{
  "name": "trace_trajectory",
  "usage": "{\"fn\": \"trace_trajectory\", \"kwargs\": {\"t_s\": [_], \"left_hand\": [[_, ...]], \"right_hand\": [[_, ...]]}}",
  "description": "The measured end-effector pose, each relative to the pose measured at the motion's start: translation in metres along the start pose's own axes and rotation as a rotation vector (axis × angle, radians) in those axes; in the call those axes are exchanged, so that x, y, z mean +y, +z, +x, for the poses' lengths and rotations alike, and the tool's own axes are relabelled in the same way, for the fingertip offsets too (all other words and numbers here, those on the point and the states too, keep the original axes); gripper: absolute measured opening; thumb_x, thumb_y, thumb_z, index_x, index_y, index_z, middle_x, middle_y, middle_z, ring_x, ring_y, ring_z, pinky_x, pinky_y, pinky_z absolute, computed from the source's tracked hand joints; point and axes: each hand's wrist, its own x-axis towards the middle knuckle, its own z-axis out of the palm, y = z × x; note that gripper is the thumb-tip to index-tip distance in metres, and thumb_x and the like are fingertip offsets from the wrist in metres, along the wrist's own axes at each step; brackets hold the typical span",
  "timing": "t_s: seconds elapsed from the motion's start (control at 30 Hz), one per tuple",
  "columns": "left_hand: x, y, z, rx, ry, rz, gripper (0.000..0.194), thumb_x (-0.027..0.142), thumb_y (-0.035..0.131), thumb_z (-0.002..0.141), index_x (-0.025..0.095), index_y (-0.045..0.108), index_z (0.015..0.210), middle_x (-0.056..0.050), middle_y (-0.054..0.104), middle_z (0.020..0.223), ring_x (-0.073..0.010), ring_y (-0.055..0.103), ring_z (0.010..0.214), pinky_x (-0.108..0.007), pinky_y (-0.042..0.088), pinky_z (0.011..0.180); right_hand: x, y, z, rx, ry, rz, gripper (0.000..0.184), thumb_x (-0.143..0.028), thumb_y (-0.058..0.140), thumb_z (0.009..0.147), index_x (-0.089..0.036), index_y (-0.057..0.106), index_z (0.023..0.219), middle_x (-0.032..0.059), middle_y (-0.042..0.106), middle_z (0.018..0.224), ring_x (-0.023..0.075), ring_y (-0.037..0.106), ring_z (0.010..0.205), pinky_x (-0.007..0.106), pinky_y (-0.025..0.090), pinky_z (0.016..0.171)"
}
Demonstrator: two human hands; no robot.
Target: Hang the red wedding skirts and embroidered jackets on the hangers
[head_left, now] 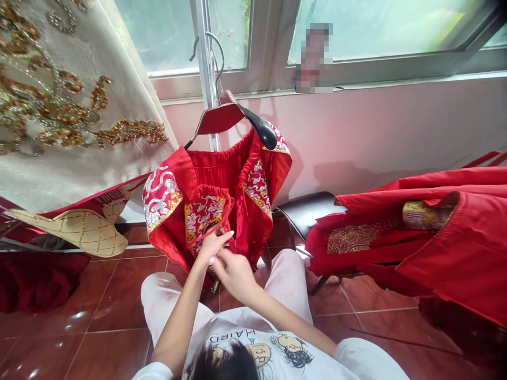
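Note:
A red garment (209,163) with silver embroidery and gold trim hangs on a hanger (222,119) in front of me. Its red shoulder pieces flare outward, and an embroidered panel (212,206) lies at the front. My left hand (214,247) is closed on the garment's front, below that panel, with the thumb pointing right. Close against it, my right hand (237,275) has its fingers bent into a pinch. Its fingertips are partly hidden by the left hand, so what they grip cannot be made out.
A metal pole (206,63) holds the hanger by the window. On the left hangs a cream cloth (130,113) with gold sequins. To the right, red clothes (415,248) lie over a black chair (317,206). Dark red tiles (114,295) cover the floor.

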Motion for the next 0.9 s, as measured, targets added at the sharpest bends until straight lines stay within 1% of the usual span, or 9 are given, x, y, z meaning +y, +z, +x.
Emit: {"fn": "trace_trajectory", "kwargs": {"t_s": [0.07,0.13,0.23,0.33,0.47,0.6,0.67,0.8,0.9], "left_hand": [[0.002,0.0,-0.001,-0.052,-0.033,-0.035,0.039,0.039,0.082,0.055,0.016,0.058,0.075,0.003,0.058,0.068,-0.0109,0.056,0.063,-0.023,0.046,0.06],[0.004,-0.001,-0.003,-0.085,-0.058,-0.068,0.044,0.044,0.083,0.053,0.016,0.058,0.076,0.003,0.057,0.067,-0.0103,0.055,0.063,-0.023,0.046,0.059],[0.003,0.0,-0.004,-0.1,-0.068,-0.1,0.05,0.05,0.082,0.052,0.015,0.058,0.077,0.004,0.055,0.065,-0.0092,0.053,0.062,-0.023,0.046,0.06],[0.001,0.002,-0.004,-0.11,-0.052,-0.116,0.052,0.056,0.079,0.055,0.015,0.059,0.081,0.003,0.057,0.067,-0.0106,0.056,0.068,-0.023,0.046,0.064],[-0.004,0.002,-0.001,-0.128,-0.025,-0.11,0.056,0.058,0.077,0.059,0.015,0.061,0.091,-0.002,0.064,0.08,-0.0142,0.061,0.081,-0.026,0.049,0.073],[-0.009,-0.004,-0.002,-0.167,0.016,-0.068,0.054,0.053,0.078,0.059,0.017,0.061,0.095,-0.005,0.067,0.096,-0.0161,0.062,0.092,-0.03,0.049,0.086],[-0.014,-0.007,-0.005,-0.228,0.035,-0.017,0.051,0.046,0.082,0.057,0.017,0.062,0.094,-0.006,0.068,0.099,-0.0174,0.062,0.094,-0.032,0.048,0.09],[-0.024,-0.008,-0.009,-0.323,0.049,0.104,0.044,0.041,0.083,0.056,0.015,0.064,0.086,-0.008,0.07,0.092,-0.0185,0.065,0.084,-0.036,0.05,0.087],[-0.03,-0.005,-0.009,-0.264,0.084,0.184,0.039,0.048,0.077,0.061,0.014,0.065,0.075,-0.005,0.068,0.078,-0.0174,0.063,0.075,-0.035,0.049,0.082]], "right_hand": [[0.023,-0.011,0.004,0.177,0.106,0.039,0.023,-0.031,0.047,0.091,-0.018,0.064,0.084,0.0025,0.067,0.07,0.0131,0.058,0.059,0.022,0.037,0.059],[0.041,-0.023,0.01,0.232,0.158,0.056,0.02,-0.032,0.051,0.089,-0.018,0.063,0.081,0.0023,0.067,0.072,0.0134,0.057,0.06,0.022,0.039,0.06],[0.054,-0.03,0.016,0.145,0.163,0.042,0.015,-0.032,0.06,0.083,-0.019,0.063,0.076,0.0031,0.068,0.077,0.0151,0.059,0.066,0.024,0.041,0.063],[0.055,-0.028,0.017,0.071,0.141,0.038,0.011,-0.029,0.063,0.081,-0.019,0.066,0.076,0.0039,0.07,0.08,0.0164,0.061,0.07,0.026,0.042,0.067],[0.057,-0.023,0.02,0.06,0.108,0.069,0.012,-0.022,0.058,0.081,-0.019,0.068,0.076,0.0043,0.069,0.076,0.0158,0.059,0.065,0.026,0.042,0.065],[0.068,-0.018,0.026,0.105,0.215,0.3,0.012,-0.022,0.06,0.075,-0.017,0.067,0.066,0.0043,0.068,0.067,0.0156,0.059,0.06,0.026,0.044,0.061],[0.074,-0.015,0.029,0.114,0.274,0.411,0.013,-0.023,0.059,0.073,-0.016,0.066,0.063,0.0042,0.066,0.063,0.0155,0.059,0.059,0.026,0.045,0.058],[0.079,-0.013,0.031,0.101,0.314,0.48,0.017,-0.028,0.059,0.071,-0.014,0.066,0.065,0.0054,0.066,0.063,0.0154,0.06,0.058,0.025,0.047,0.055],[0.079,-0.016,0.031,0.068,0.347,0.518,0.023,-0.037,0.062,0.071,-0.015,0.064,0.065,0.0045,0.065,0.062,0.0141,0.058,0.057,0.024,0.045,0.054]]}}
